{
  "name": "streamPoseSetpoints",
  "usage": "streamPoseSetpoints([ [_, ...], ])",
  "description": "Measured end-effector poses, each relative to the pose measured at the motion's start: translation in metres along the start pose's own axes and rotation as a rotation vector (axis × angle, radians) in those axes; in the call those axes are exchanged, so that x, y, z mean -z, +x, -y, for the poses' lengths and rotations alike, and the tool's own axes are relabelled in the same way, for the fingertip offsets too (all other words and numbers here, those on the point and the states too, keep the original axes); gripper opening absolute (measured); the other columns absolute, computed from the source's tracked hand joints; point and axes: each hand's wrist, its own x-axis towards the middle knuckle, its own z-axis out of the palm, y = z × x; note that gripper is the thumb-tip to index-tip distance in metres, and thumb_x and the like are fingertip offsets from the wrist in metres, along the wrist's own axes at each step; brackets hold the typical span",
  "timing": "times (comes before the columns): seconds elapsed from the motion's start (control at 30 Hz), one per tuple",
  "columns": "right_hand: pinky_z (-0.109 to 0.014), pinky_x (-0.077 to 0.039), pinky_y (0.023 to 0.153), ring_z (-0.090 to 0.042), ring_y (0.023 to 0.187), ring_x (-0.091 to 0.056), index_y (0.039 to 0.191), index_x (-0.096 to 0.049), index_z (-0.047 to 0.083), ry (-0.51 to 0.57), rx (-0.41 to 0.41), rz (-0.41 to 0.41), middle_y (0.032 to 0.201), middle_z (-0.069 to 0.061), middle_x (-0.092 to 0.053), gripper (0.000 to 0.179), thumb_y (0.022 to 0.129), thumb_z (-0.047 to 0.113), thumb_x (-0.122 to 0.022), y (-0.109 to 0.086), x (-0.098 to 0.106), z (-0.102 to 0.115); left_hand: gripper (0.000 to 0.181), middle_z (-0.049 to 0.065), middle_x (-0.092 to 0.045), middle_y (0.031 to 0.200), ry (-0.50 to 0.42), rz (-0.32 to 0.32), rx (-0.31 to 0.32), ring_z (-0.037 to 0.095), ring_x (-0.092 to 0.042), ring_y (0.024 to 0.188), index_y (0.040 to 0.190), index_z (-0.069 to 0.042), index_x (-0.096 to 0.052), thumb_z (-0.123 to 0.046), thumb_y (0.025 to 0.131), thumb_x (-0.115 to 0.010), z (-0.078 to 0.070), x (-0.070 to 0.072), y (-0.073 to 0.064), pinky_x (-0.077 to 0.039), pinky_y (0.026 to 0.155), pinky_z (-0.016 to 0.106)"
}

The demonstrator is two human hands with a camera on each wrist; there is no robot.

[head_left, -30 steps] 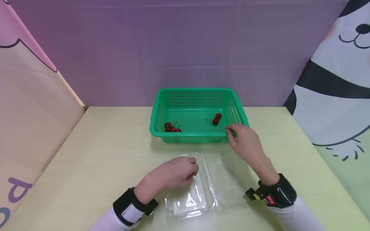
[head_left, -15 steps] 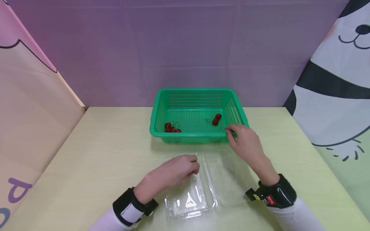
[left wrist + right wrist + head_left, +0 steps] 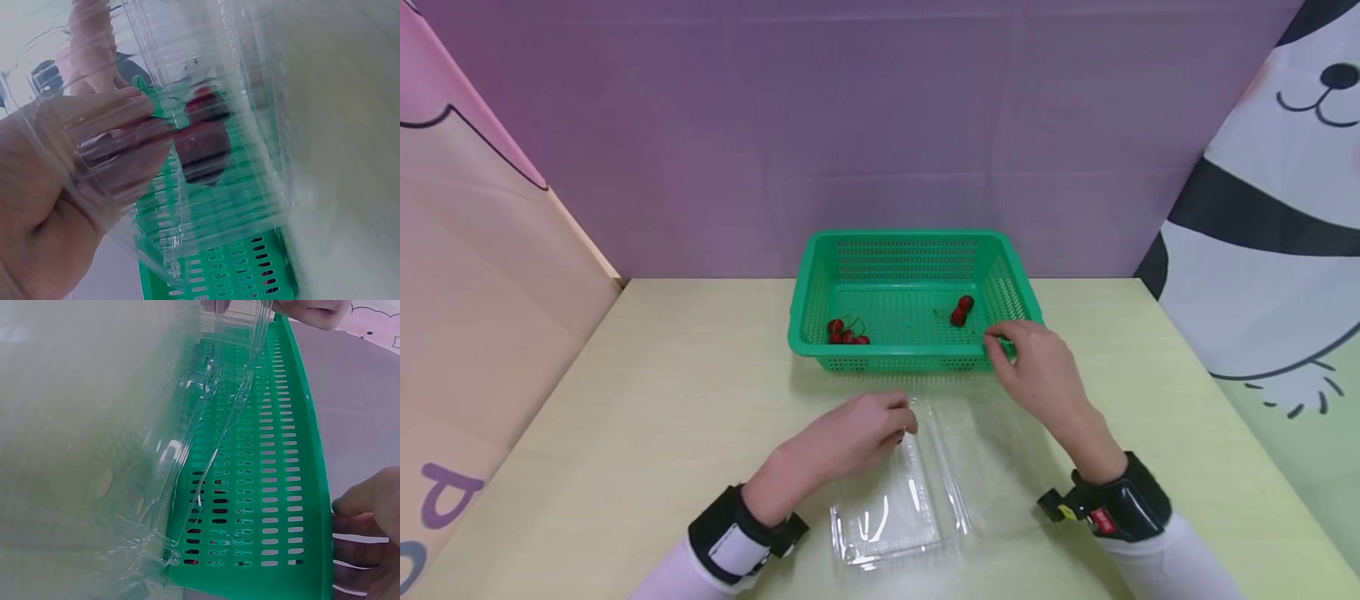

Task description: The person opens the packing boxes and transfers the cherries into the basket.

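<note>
My left hand point(image 3: 853, 437) is over the clear plastic container point(image 3: 895, 517), fingers curled, with a small dark spot under the fingertips. In the left wrist view, blurred through the clear plastic, dark red cherries point(image 3: 203, 150) hang at those fingertips; their stems are hidden. My right hand point(image 3: 1041, 367) reaches over the near right rim of the green basket point(image 3: 910, 350). Its thumb and index finger meet at a thin stem point(image 3: 976, 334); any fruit on it is hidden. Two cherries point(image 3: 961, 311) lie nearby in the basket, with several more cherries point(image 3: 847, 333) at its near left corner.
The basket stands at the table's back, before a purple cloth backdrop point(image 3: 880, 133). A transparent lid point(image 3: 1000, 467) seems to spread to the right of the container. Bare tabletop point(image 3: 662, 400) lies to the left.
My left hand has moved slightly away from me over the container, and a dark spot now shows under its fingertips. The container has shifted a little. The right hand stays at the basket rim.
</note>
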Motion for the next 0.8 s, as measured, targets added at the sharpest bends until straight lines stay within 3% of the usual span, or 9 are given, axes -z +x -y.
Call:
streamPoseSetpoints([
  [0.2,-0.041,-0.051,0.070,-0.029,0.084,-0.066,0.097,-0.073,0.001,-0.008,0.004,0.001,0.095,-0.010,-0.069,0.013,0.093,0.010,-0.064,0.000,0.002,0.000,0.015,-0.001,-0.058,0.093,-0.043,-0.121,-0.052,0.009,-0.060,0.082,0.099,-0.006,-0.072,0.004,0.087,-0.069,0.002,0.003,0.001,-0.042,0.074,0.007],
  [0.5,-0.041,-0.051,0.069,-0.030,0.084,-0.066,0.096,-0.072,0.002,-0.015,0.001,0.008,0.094,-0.009,-0.069,0.012,0.093,0.010,-0.064,0.000,0.002,-0.001,0.015,0.002,-0.058,0.092,-0.035,-0.371,-0.133,0.011,-0.061,0.082,0.096,-0.002,-0.072,0.006,0.084,-0.073,0.007,0.012,0.003,-0.042,0.077,0.006],
  [0.8,-0.040,-0.051,0.068,-0.030,0.082,-0.067,0.097,-0.072,0.002,-0.019,-0.004,0.024,0.094,-0.009,-0.069,0.012,0.093,0.010,-0.064,0.001,0.003,0.000,0.021,0.004,-0.059,0.093,-0.011,-0.556,-0.206,0.014,-0.063,0.083,0.094,0.000,-0.072,0.010,0.076,-0.077,0.011,0.021,0.005,-0.046,0.078,0.011],
])
